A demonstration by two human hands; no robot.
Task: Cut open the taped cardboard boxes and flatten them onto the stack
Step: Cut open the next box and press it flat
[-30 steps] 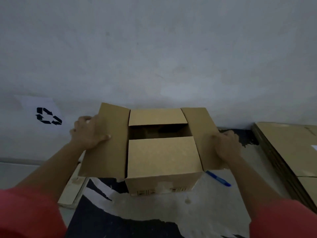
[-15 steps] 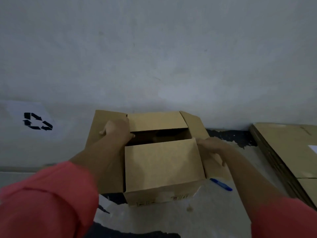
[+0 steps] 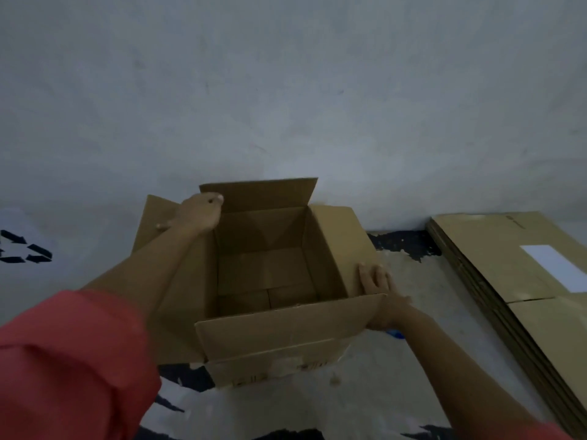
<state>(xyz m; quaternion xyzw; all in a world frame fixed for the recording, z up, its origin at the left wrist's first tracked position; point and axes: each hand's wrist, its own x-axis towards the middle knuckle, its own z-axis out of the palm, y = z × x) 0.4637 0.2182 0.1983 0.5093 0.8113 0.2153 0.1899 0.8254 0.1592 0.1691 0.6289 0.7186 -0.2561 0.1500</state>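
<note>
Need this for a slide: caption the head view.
Left hand grips a flap, right hand presses another, on an open cardboard box beside a stack of flattened boxes.

A brown cardboard box [image 3: 286, 335] stands upright on the floor [image 3: 397, 392] near its far edge. Its top is open, with side flaps spread outward and the far flap raised. The stack of flattened boxes [image 3: 495, 258] lies apart along the floor's right edge, with a white label on its top sheet.

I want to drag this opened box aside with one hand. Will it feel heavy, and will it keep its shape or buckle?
Probably light: the cardboard box looks empty inside, only its bottom flaps showing. Likely to skew rather than stay rigid, since all four top flaps are open. It should slide, not tip: it sits wide on the floor.
</note>
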